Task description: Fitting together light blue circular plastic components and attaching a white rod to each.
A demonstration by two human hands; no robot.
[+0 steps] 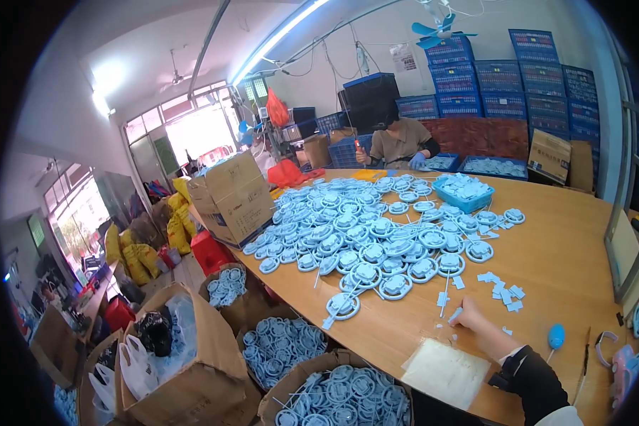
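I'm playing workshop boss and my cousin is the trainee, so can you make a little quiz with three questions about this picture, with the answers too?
1. What colour are the round parts heaped on the table?
A) red
B) light blue
C) yellow

2. True or false: the co-worker across the table wears a blue glove.

3. Which is closer to the right hand: the pale flat sheet or the big cardboard box beside the heap?

Key:
1. B
2. True
3. The pale flat sheet
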